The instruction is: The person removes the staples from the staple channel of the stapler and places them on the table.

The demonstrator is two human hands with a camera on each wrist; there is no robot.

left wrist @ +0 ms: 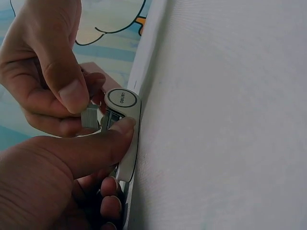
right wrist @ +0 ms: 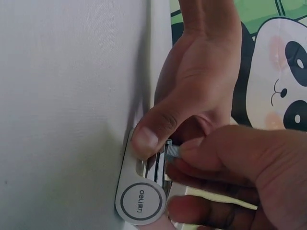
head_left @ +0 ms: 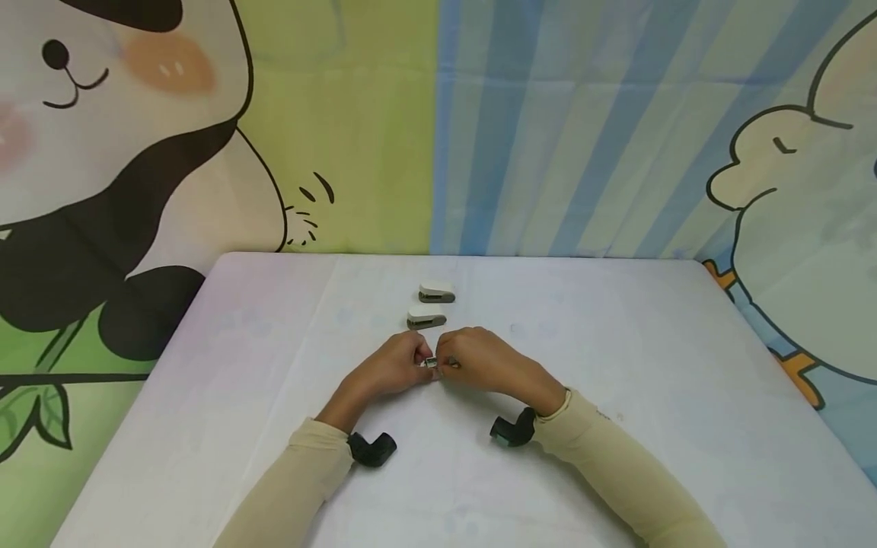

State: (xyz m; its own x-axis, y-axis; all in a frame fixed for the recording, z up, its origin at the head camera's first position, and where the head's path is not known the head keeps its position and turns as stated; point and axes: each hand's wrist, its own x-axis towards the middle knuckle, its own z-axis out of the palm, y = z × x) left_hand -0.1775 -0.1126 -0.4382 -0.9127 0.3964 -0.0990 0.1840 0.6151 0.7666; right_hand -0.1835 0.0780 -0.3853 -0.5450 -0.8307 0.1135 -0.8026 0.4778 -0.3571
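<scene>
My left hand [head_left: 393,365] grips a white stapler [left wrist: 127,165] low over the table, its thumb pressed beside the metal staple channel. That channel lies exposed, and a round "deli" logo marks the stapler's wide end. From the other side, my right hand [head_left: 486,361] pinches a short grey strip of staples [right wrist: 173,151] between thumb and fingers. In the right wrist view the strip sits right at the edge of the channel. Much of the stapler's underside is hidden by the left fingers.
Two more staplers, white above and grey below, rest beyond the hands: a nearer stapler [head_left: 426,317] and a farther stapler [head_left: 436,291]. A white cloth covers the table [head_left: 617,327]. Behind its back edge hangs a cartoon-printed curtain [head_left: 548,129].
</scene>
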